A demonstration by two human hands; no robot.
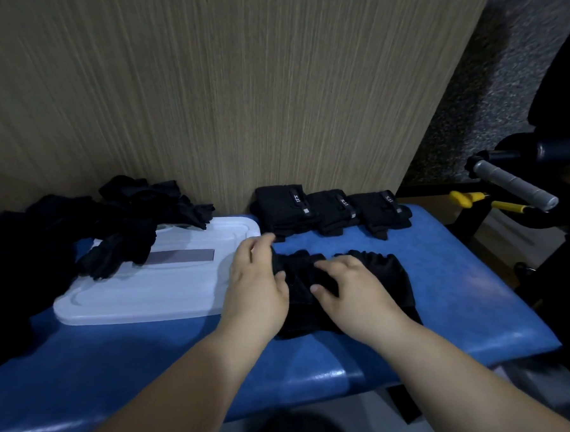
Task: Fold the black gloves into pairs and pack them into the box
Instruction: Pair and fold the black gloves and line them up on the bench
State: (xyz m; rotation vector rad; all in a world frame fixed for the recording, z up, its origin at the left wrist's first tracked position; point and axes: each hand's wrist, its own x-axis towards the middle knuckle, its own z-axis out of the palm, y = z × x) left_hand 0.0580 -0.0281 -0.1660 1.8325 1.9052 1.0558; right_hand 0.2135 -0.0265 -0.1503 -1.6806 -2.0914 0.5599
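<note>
Folding is the step in hand: a black glove pair lies flat on the blue padded counter, just in front of the person, and both hands are on it. The left hand curls over the pair's left edge, thumb on top and fingers wrapped round the fabric. The right hand sits on the middle with bent fingers and thumb pinching a bunch of cloth. The gathered cuffs on the right side lie uncovered.

Three folded pairs stand in a row at the back of the counter against the wood-grain wall panel, touching one another, labels up. By my reckoning the task is partly done, with folding under way and no packing to be seen.

The next move likely calls for turning the gripped edge over onto the rest, pressing it flat, then setting the bundle beside the row.

A loose heap of unfolded gloves lies at the left, spilling onto a white plastic lid just beside the left hand. I cannot tell whether it belongs to the box, and no box body shows. Some gym equipment with a grey grip and yellow handles stands off the right end, well apart from the work.
</note>
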